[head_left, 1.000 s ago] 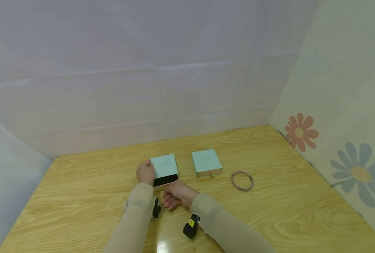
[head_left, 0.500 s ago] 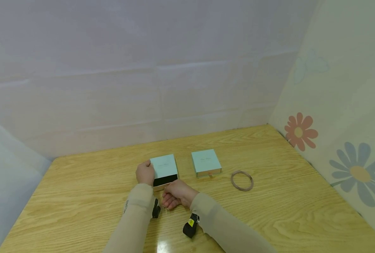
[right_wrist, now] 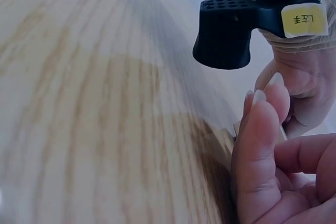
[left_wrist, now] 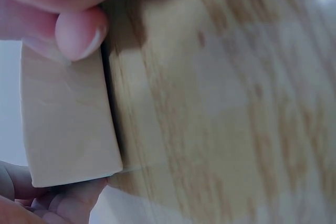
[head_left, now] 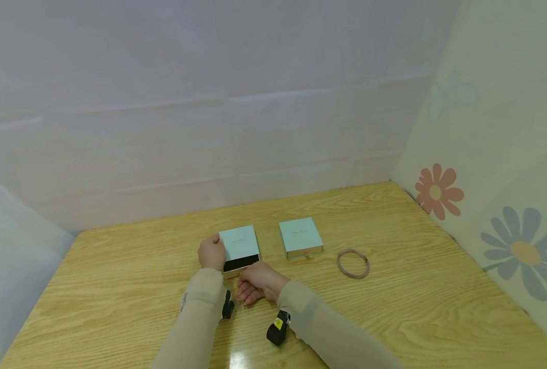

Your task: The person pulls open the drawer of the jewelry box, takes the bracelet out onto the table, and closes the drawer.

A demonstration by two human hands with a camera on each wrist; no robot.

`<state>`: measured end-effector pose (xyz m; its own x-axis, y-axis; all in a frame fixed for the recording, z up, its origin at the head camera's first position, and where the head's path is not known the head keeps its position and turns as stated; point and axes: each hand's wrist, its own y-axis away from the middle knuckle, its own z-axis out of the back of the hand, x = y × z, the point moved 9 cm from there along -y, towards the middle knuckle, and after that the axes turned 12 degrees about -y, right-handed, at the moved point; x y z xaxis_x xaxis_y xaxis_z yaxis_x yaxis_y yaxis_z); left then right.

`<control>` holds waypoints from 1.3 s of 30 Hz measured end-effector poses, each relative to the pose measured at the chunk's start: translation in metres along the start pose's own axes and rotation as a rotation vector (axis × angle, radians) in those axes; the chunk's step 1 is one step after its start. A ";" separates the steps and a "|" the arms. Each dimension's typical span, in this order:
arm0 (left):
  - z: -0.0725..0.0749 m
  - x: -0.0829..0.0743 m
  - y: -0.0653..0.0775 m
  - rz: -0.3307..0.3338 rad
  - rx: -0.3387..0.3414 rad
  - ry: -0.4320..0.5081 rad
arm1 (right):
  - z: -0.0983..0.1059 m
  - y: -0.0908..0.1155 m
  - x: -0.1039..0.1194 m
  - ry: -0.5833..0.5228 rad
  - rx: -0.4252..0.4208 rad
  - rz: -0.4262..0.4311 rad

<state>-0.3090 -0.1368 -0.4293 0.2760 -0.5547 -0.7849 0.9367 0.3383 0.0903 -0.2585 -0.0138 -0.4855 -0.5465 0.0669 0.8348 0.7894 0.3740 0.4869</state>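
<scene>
A pale mint gift box (head_left: 238, 241) lies on the table with its drawer (head_left: 242, 263) partly pulled out, showing a dark inside. My left hand (head_left: 211, 252) grips the box by its left side, thumb over the top edge. At the drawer's front, my right hand (head_left: 261, 283) has its fingers curled and pinches the front edge near the middle; the exact contact is hidden in the head view. Up close in the left wrist view, the drawer's peach front panel (left_wrist: 71, 119) stands between fingers of both hands.
A second mint box (head_left: 301, 234), closed, with a small ribbon tab at its front, sits to the right. Farther right lies a brownish ring-shaped bangle (head_left: 357, 277). The wooden table (head_left: 416, 297) meets a hanging cloth behind and a flowered one at right.
</scene>
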 end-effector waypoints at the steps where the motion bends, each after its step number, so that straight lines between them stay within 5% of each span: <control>1: 0.000 0.000 0.000 -0.001 0.002 -0.001 | 0.000 0.000 0.000 -0.001 0.000 -0.002; 39: -0.001 -0.001 0.003 -0.006 0.043 0.010 | 0.001 -0.009 0.003 -0.016 0.014 -0.017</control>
<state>-0.3066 -0.1341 -0.4288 0.2687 -0.5487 -0.7916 0.9467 0.3020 0.1119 -0.2675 -0.0163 -0.4877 -0.5641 0.0757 0.8223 0.7764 0.3878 0.4969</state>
